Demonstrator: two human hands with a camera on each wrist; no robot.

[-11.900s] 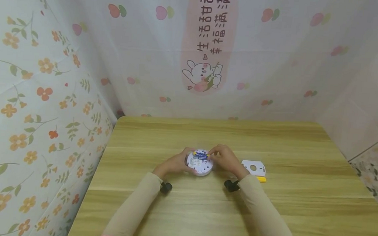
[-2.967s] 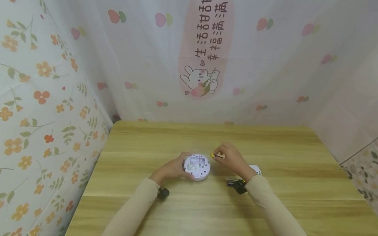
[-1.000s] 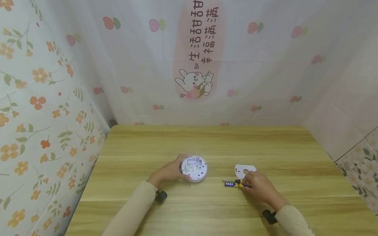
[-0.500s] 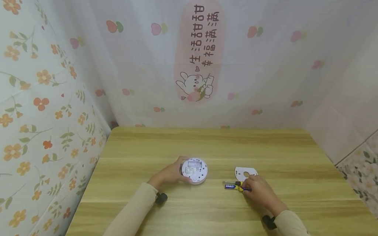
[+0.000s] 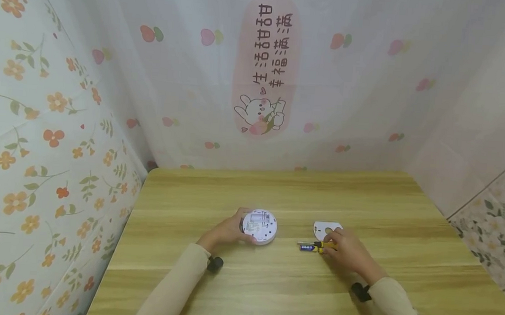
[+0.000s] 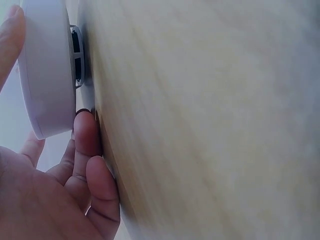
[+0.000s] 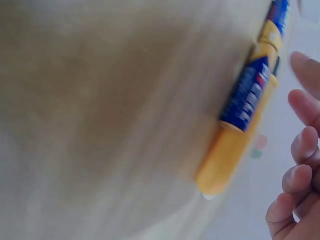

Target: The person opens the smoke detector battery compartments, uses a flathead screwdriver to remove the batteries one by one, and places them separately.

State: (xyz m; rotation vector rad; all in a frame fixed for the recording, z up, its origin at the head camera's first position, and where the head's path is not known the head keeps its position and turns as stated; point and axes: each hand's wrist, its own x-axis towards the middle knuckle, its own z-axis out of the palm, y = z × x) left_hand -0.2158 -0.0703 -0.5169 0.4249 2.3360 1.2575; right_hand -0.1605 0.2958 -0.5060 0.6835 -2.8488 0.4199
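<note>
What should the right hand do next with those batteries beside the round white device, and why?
Probably pinch one battery and carry it to the round white device. The right hand is open beside the batteries, and the left hand grips the device with its back facing up.

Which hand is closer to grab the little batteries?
Probably the right hand: it sits beside the batteries on the table, fingers loose. The left hand grips the round white device.

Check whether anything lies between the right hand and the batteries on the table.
Nothing visible does. The right hand is right beside the blue and yellow batteries, its fingers apart from them in the wrist view, with only bare table around them.
</note>
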